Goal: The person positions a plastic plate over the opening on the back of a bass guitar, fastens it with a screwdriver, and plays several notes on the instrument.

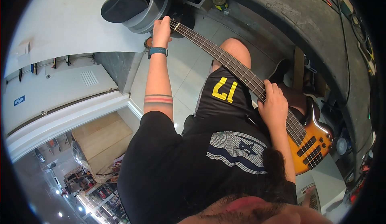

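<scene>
A bass guitar [237, 66] lies slantwise across my lap, its dark fretted neck running up to the left. The glossy sunburst body [311, 141], with black pickups and several knobs, rests at my right side. At the head end my left hand [162, 30] is closed around the neck, just beyond the nut; its fingertips and most of the headstock are hidden. Lower down, my right hand [274, 103] lies over the strings and neck near the body, fingers curled across the fretboard. My right thumb is not clearly seen.
A dark workbench [277, 2] curves along the far and right sides, with cables and tools [354, 22] on it. A grey bin [155, 6] with a round black lid stands beyond my left hand, beside a small tin can [220, 2]. A white surface [72, 18] spans the far left.
</scene>
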Action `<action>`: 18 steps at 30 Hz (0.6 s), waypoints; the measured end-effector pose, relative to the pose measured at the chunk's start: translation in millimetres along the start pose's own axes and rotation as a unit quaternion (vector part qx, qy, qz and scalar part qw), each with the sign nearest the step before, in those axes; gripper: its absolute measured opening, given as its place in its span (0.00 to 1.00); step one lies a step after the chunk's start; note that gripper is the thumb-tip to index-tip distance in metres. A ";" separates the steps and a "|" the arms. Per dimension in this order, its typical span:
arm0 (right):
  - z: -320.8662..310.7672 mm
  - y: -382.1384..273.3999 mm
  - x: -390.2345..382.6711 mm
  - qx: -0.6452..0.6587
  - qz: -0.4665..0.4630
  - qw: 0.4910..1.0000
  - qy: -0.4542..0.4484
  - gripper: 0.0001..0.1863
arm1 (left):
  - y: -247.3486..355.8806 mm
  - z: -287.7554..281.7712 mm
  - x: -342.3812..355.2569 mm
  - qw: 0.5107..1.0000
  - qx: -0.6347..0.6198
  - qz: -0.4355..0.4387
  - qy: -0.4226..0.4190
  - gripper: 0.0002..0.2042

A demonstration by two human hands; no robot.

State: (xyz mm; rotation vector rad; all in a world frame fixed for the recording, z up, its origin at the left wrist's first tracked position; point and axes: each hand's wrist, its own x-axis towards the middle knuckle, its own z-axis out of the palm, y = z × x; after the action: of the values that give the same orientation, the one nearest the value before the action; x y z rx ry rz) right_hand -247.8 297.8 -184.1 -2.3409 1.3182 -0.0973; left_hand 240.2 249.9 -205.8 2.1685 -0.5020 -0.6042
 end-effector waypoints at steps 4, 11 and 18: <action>0.1 2.3 -0.2 0.009 -0.005 1.000 0.004 0.43 | -4.1 1.1 6.1 0.999 -0.036 0.000 0.001 0.29; -0.1 2.9 -0.1 0.006 -0.013 1.000 0.001 0.42 | -3.9 -5.4 10.1 0.998 -0.048 0.004 -0.042 0.13; -2.5 0.3 -0.7 0.002 -0.016 1.000 0.002 0.42 | -16.0 -11.5 9.1 0.993 -0.110 0.029 -0.043 0.10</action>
State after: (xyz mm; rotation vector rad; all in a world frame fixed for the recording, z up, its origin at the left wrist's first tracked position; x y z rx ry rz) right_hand -249.1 297.3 -181.9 -2.3593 1.2825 -0.1148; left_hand 256.5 261.4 -214.3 1.9192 -0.5168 -0.6910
